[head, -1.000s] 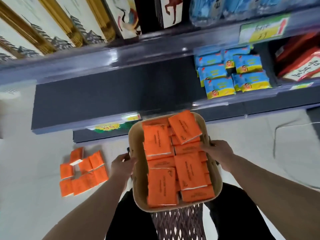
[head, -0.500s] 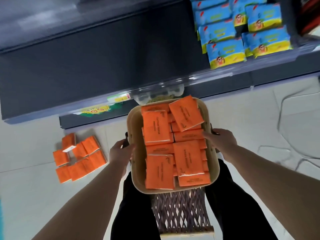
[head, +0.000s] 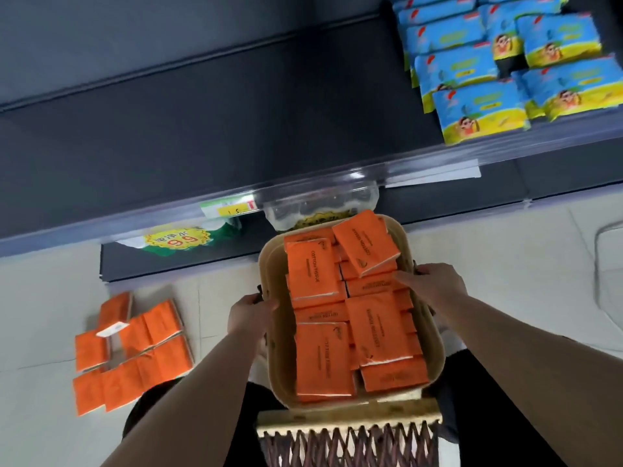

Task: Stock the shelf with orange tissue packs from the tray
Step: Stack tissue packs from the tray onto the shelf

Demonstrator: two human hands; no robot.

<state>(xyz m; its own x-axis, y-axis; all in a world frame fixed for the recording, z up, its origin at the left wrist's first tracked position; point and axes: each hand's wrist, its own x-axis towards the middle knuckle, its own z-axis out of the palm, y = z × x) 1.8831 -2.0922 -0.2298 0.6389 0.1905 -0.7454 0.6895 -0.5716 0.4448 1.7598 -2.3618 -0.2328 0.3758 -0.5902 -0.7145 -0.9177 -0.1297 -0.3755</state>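
Orange tissue packs [head: 337, 358] fill the beige tray [head: 269, 261], held before the dark shelf [head: 236, 129]. The left hand [head: 251, 313] and right hand [head: 435, 284] clamp opposite rims, thumbs inside. Loose packs [head: 135, 352] lie on the floor [head: 40, 298].

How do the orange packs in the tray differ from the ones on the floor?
The tray packs lie piled and overlapping in the beige tray, gripped at its sides by the left hand and right hand; the floor packs lie spread on the tiles to its left. Print reads on the tray packs; the floor packs look blurred. A white slip rests on the floor packs only. Both are flat and orange.
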